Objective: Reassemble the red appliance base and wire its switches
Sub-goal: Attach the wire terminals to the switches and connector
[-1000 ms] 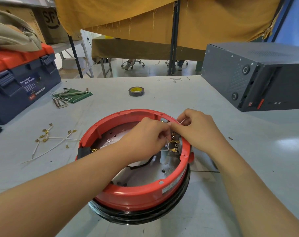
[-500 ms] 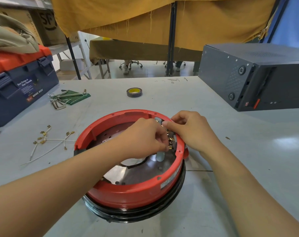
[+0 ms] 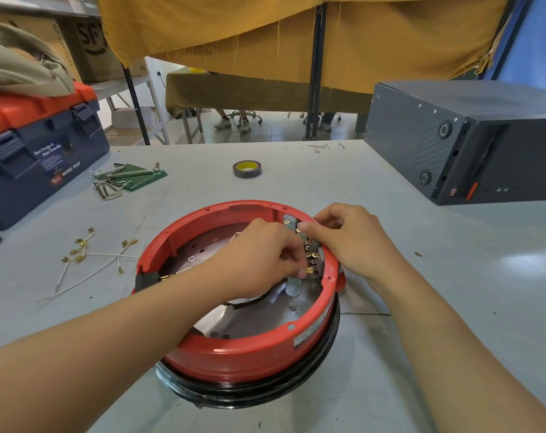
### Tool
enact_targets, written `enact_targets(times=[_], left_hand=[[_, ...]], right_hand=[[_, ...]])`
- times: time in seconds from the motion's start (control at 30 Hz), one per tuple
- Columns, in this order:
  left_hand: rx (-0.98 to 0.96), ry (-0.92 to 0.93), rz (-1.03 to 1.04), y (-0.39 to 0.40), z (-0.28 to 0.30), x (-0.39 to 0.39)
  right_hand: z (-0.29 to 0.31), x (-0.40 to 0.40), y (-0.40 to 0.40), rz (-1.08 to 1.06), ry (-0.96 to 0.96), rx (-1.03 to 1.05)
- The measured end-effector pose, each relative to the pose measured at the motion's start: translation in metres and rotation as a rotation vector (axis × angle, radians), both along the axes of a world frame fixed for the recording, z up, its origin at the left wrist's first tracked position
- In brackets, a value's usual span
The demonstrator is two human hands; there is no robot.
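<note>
While both hands work at the far-right rim, the scene runs from largest to smallest:

Surface (image 3: 390, 245): grey, broad; free room lies right of and in front of the base.
Black case (image 3: 453, 142): far right, well apart.
Toolbox (image 3: 43, 164): far left edge, out of the way.
Red appliance base (image 3: 243, 348): centre of the surface, open side up on a black ring; looks rigid and fairly heavy, best steadied by its rim.
Left hand (image 3: 262, 254): inside the base, fingers pinched at a brass terminal; exactly what it holds I cannot tell.
Right hand (image 3: 350, 242): over the rim, fingers curled, thumb touching the switch block.
Switch block (image 3: 309, 245): against the inner wall; tabs look thin and bendable, so push connectors straight.
Loose wires (image 3: 90, 260): left of the base, limp, light.
Tape roll (image 3: 247, 169): beyond the base.
</note>
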State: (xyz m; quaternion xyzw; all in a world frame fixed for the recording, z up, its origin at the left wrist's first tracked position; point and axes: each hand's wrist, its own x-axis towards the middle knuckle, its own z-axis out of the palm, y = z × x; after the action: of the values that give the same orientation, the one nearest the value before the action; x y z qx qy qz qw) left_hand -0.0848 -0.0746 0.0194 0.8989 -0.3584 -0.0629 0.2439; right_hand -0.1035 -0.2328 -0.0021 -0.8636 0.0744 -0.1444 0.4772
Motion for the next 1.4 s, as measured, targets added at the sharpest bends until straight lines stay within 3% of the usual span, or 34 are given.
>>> enact_targets(times=[1.4], left_hand=[[-0.017,-0.056,-0.027,0.0004,-0.0058,0.0006]], right_hand=[[-0.0012,0.0013,0.0031,-0.021,-0.018,0.019]])
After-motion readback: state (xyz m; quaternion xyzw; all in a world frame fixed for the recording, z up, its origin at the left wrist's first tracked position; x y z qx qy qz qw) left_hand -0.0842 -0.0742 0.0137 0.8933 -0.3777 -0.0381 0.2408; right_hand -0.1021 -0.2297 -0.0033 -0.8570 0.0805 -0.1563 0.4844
